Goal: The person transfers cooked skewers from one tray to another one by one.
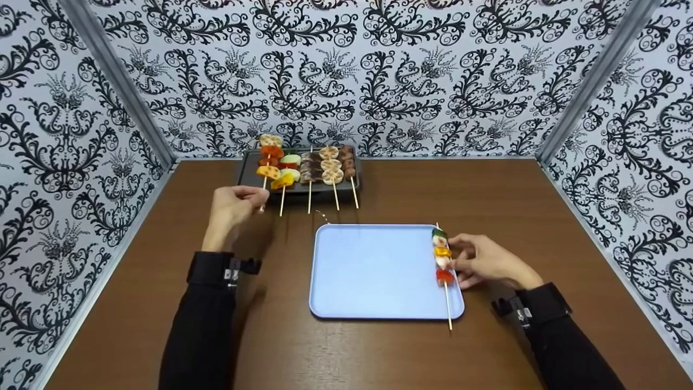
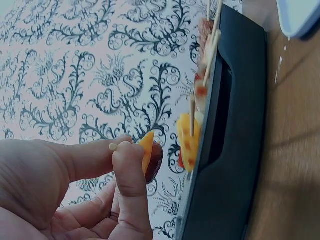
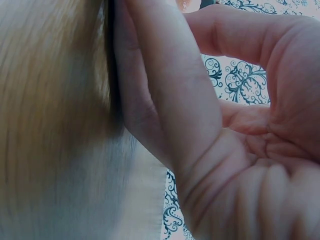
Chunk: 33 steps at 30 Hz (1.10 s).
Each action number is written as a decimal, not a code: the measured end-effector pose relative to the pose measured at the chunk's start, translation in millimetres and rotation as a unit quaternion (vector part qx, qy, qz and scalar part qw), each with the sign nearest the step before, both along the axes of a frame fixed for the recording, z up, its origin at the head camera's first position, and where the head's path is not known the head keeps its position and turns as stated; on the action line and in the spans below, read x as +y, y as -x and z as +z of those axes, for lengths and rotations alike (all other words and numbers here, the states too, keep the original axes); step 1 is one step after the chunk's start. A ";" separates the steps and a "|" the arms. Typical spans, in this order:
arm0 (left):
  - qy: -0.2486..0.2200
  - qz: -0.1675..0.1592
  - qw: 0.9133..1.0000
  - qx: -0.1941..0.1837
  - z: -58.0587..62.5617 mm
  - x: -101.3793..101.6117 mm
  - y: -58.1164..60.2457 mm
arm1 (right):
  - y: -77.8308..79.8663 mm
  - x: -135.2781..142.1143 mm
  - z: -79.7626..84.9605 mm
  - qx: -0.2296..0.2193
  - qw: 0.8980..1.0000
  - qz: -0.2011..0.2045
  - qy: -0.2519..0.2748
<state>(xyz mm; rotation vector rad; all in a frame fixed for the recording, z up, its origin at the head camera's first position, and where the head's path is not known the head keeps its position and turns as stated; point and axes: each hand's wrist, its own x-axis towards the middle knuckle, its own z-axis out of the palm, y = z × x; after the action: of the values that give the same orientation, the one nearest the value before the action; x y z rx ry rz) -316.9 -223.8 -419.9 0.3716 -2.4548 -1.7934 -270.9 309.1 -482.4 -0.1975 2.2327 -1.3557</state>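
Observation:
My left hand [image 1: 235,208] pinches the lower stick end of a skewer [image 1: 269,171] with yellow and red-orange pieces, held over the left part of the dark grill [image 1: 249,173]. In the left wrist view the stick end shows between thumb and forefinger. At the right side of the light blue tray [image 1: 373,271] my right hand [image 1: 490,262] grips the rim, its fingertips close against a vegetable skewer [image 1: 444,276]. That skewer lies along the tray's right edge, its stick passing over the front rim. The right wrist view hides those fingertips.
Several other skewers lie side by side on the grill, among them mushroom-like slices [image 1: 331,165] and brown chunks [image 1: 348,162]. Their sticks overhang its front. Patterned walls [image 1: 335,81] enclose the brown table [image 1: 465,189] at the back and sides.

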 end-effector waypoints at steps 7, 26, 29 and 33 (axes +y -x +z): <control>0.007 -0.023 1.000 0.010 6.2 13.5 -5.7 | -1.2 -0.2 -0.5 0.000 1.000 0.001 0.001; -0.013 -0.094 0.994 0.049 20.0 51.8 -22.4 | -1.6 -0.1 0.0 -0.004 1.000 -0.006 0.006; -0.023 -0.102 0.994 0.038 20.1 56.8 -24.8 | -1.8 -0.4 0.1 -0.003 1.000 -0.005 0.003; -0.021 -0.109 0.993 0.036 19.6 63.2 -26.4 | -2.7 -0.8 -0.4 -0.002 1.000 -0.005 0.000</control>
<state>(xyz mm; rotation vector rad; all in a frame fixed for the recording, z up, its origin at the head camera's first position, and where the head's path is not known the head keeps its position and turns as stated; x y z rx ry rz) -290.5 -160.6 -400.3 0.0415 -2.4946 -1.9041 -268.2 308.3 -482.8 -0.1833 2.2338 -1.3600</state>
